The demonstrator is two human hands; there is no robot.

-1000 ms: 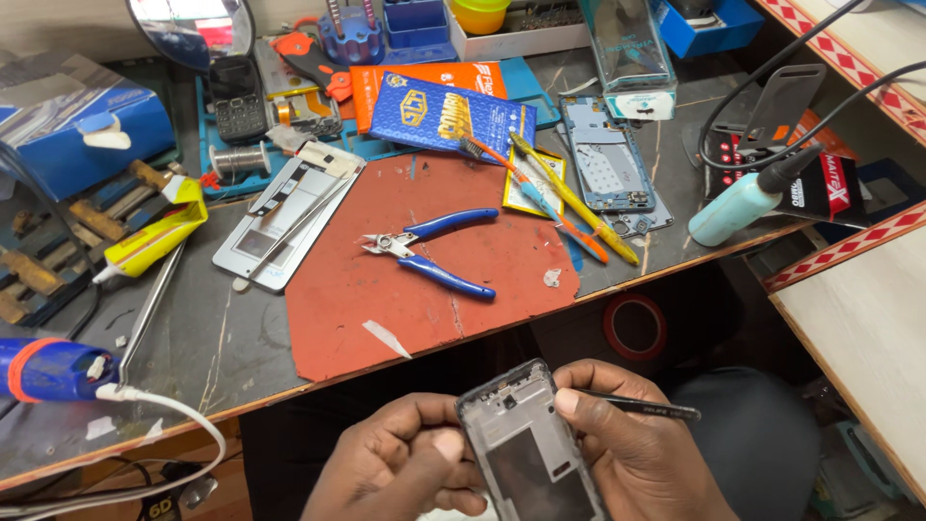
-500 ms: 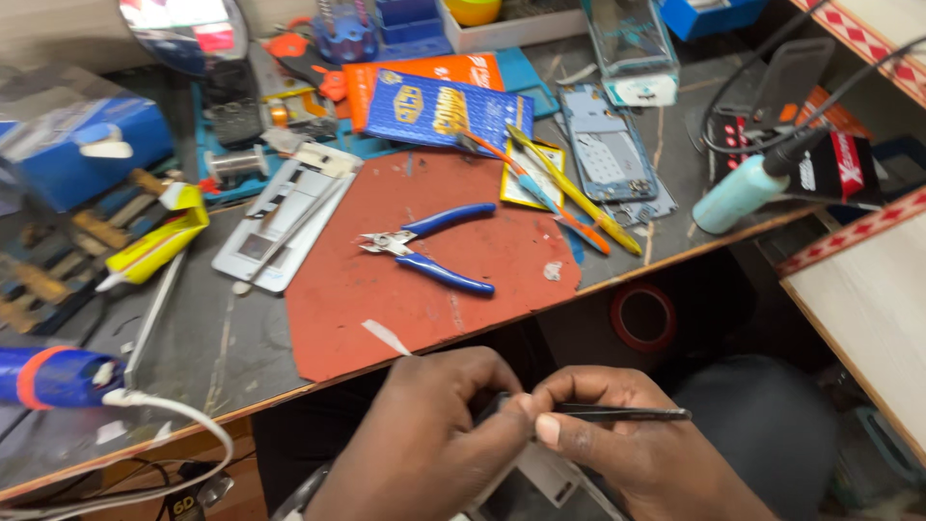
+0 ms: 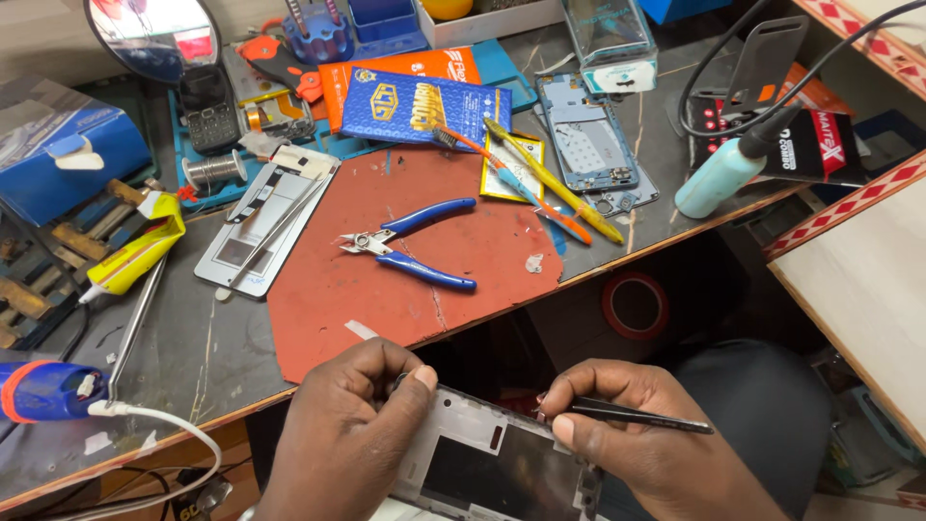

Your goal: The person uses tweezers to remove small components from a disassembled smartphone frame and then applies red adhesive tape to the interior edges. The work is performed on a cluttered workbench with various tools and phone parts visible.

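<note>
At the bottom of the head view, below the workbench's front edge, my left hand grips the top left corner of a grey phone frame with a dark inner panel. My right hand pinches black tweezers that point to the right, while its fingertips rest on the frame's right edge. The lower part of the frame is cut off by the picture's edge.
A red mat on the bench carries blue-handled cutters. Nearby lie a metal stencil plate, a yellow glue tube, toothbrushes, another phone frame, a blue box, a soldering handle and a blue tool.
The phone frame stood upright between both hands a second ago; it has since dropped lower and turned flatter. My left hand slid over its top corner. The view has shifted slightly.
</note>
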